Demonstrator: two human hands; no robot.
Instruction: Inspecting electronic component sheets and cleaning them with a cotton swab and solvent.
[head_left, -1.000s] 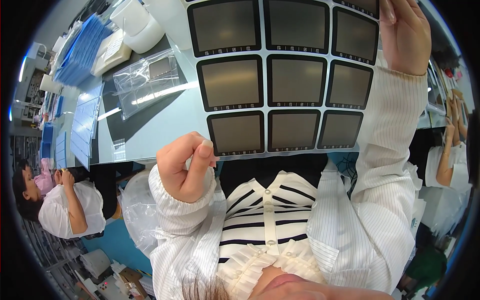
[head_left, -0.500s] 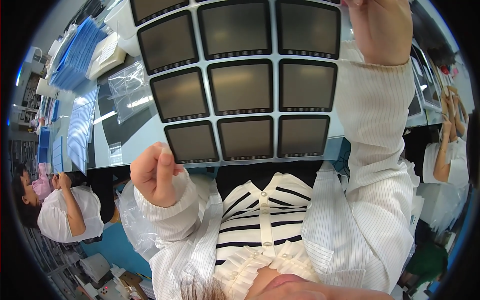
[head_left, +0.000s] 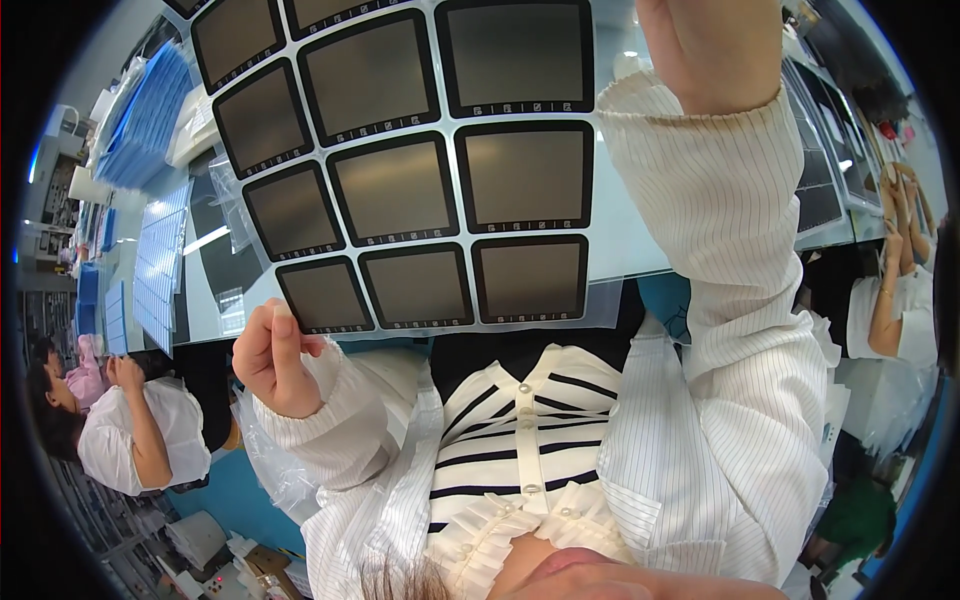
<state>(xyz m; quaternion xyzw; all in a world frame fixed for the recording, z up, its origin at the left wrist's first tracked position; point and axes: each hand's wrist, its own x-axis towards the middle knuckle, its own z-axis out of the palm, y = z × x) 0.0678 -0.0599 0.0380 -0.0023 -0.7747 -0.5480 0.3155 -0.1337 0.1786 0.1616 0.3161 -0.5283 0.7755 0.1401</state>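
A translucent sheet carries rows of dark grey, black-bordered rectangular panels and is held up in front of me, its upper part cut off by the top of the view. At its lower left corner my left hand is closed, thumb and fingers pinching the edge. My right hand is raised beyond the sheet's right side. Its fingers lie outside the top edge, so whether they grip the sheet does not show.
A pale worktable stretches behind the sheet. To the left are a stack of blue sheets, a blue lined panel and clear plastic film. Dark panels lie at the right. Co-workers sit at the left and right.
The panel sheet has shifted left and tilted slightly. My left hand has gone a little left with its corner. My right hand has also moved left, its fingers now out of view.
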